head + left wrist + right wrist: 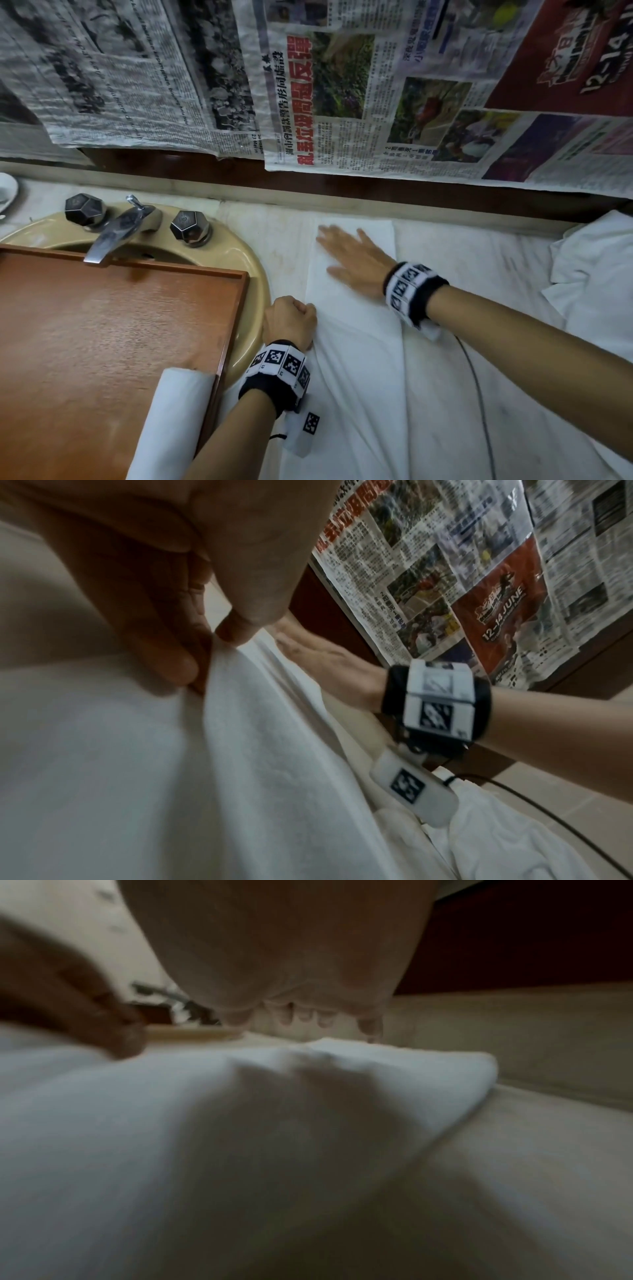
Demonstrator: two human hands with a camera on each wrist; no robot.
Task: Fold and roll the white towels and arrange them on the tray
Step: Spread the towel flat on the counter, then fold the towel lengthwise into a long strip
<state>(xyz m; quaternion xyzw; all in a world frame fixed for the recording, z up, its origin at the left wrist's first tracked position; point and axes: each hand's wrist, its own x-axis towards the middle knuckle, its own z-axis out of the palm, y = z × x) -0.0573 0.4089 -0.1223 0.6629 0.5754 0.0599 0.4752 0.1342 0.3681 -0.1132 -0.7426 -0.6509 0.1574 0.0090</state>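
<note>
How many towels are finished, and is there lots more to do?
One rolled white towel already lies on the brown wooden tray. The second, a flat white towel on the counter, is being folded: the left hand pinches its edge while the right hand lies flat on it. It still needs rolling. A crumpled white cloth waits at the right.

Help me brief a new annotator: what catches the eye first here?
The newspaper sheets hung across the wall behind the counter. Below them, the right hand lies flat on the folded white towel while the left hand pinches its left edge, beside the reddish-brown wooden tray over the beige sink.
</note>
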